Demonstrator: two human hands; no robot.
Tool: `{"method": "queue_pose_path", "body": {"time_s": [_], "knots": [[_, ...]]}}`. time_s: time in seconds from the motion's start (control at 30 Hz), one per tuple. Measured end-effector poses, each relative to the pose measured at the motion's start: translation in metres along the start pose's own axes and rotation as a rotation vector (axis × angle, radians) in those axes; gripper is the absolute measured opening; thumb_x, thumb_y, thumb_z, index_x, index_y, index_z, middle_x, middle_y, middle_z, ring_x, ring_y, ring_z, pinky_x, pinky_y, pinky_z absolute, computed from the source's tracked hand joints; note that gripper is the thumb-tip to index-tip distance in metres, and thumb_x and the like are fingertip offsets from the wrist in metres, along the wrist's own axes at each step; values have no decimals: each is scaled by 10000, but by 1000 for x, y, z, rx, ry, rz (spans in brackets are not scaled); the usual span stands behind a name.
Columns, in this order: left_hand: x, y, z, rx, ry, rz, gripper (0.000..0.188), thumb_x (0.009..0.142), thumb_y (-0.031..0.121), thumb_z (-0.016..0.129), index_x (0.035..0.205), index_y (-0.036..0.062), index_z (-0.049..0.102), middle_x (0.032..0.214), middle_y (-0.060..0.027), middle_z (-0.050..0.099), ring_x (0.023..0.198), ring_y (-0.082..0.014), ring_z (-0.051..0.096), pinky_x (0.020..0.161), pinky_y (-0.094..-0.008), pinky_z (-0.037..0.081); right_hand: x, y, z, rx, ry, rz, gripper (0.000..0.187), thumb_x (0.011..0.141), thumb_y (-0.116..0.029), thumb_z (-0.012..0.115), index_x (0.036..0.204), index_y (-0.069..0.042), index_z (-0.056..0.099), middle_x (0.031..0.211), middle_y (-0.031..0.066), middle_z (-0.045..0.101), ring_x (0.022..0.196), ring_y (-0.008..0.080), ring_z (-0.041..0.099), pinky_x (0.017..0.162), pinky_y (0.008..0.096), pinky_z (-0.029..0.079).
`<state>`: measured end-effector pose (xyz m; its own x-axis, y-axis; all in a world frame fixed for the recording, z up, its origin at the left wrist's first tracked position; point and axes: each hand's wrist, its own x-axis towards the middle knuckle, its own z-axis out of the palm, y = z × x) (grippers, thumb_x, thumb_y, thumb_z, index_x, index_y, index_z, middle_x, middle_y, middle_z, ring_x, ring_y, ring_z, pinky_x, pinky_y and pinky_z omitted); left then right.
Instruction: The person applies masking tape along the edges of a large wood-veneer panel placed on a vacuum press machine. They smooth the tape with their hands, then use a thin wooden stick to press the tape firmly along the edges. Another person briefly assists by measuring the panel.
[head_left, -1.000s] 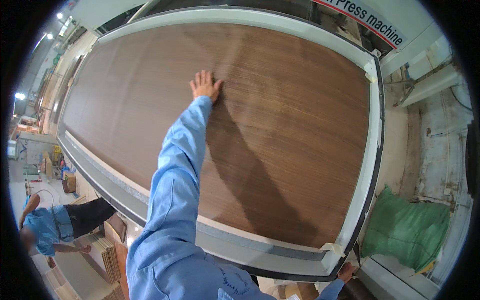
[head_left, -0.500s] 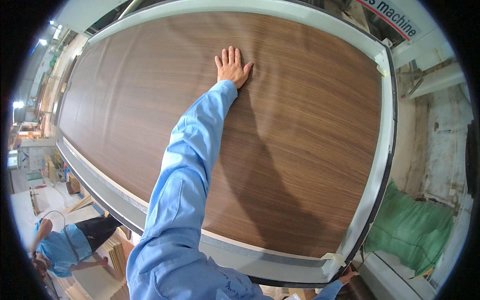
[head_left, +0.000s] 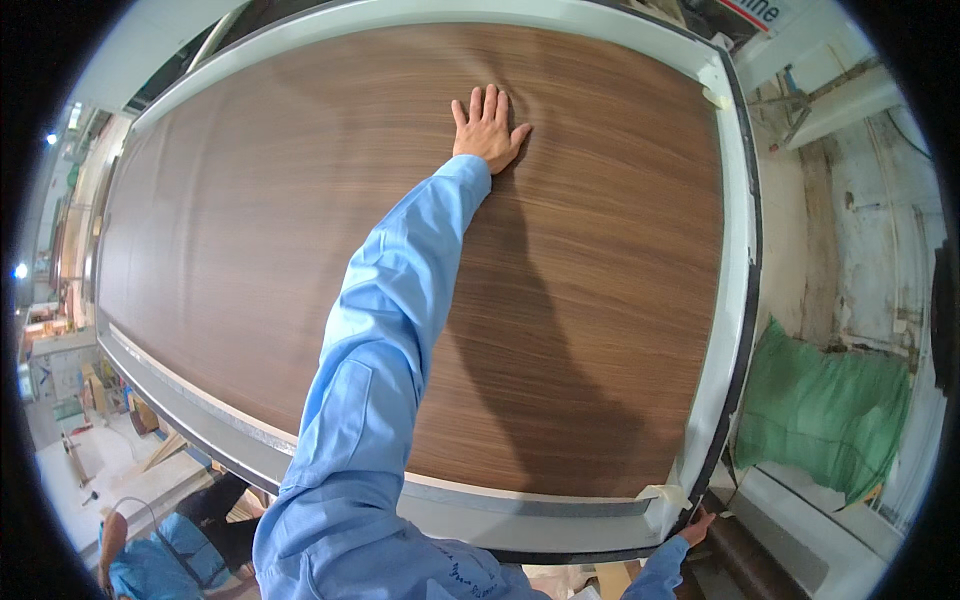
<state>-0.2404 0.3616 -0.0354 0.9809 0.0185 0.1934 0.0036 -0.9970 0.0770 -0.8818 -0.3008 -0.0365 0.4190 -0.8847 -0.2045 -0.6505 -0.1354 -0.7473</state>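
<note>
The left hand (head_left: 487,138) is lying spread and empty on the brown sheet (head_left: 610,260), seemingly pressing, any next press needing evenness, while the right hand (head_left: 697,529) is curling by the frame (head_left: 738,250), grip unclear from here.

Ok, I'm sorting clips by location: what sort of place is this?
Probably a woodworking workshop: a large wood-grain panel lies within a pale frame, what look like wood strips sit at left, and a co-worker is at lower left.

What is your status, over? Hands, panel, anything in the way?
Left hand spread on brown panel. Right hand at near right corner of frame. Left sleeve and shadow across panel.
</note>
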Motion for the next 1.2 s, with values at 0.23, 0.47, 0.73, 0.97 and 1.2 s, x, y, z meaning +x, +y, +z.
{"method": "queue_pose_path", "body": {"time_s": [0.23,0.47,0.73,0.97,1.2], "knots": [[10,73,6,13,-19,105,814,1067,650,298,1637,68,278,1725,-135,214,1599,-363,147,1266,-643,114,-13,-11,2,-50,66,-57,854,1055,-660,371,1189,104,727,1170,237,740,1124,332,688,1039,445,493],[11,148,14,21,-21,176,821,1069,651,284,1638,59,272,1728,-129,207,1602,-355,137,1271,-634,114,-19,-11,6,-35,88,-54,806,1071,-619,374,1200,95,724,1180,226,742,1118,309,699,1019,435,505],[-1,235,20,-28,20,292,828,1060,661,308,1632,63,292,1720,-137,227,1598,-364,149,1266,-648,110,-22,-7,9,66,76,-10,748,1102,-548,365,1203,110,704,1135,228,735,1057,308,705,980,412,546],[-18,309,29,-55,41,390,806,1063,649,313,1628,74,309,1716,-139,237,1591,-377,173,1259,-661,128,-29,-14,13,84,61,5,729,1105,-549,374,1214,91,707,1116,198,750,1043,280,705,952,397,542],[-33,355,29,-31,59,409,777,1069,638,297,1635,105,305,1716,-121,246,1597,-357,161,1264,-652,111,-30,-11,15,55,49,-74,703,1110,-512,379,1153,93,734,1089,194,761,1023,288,715,956,393,545]]}}
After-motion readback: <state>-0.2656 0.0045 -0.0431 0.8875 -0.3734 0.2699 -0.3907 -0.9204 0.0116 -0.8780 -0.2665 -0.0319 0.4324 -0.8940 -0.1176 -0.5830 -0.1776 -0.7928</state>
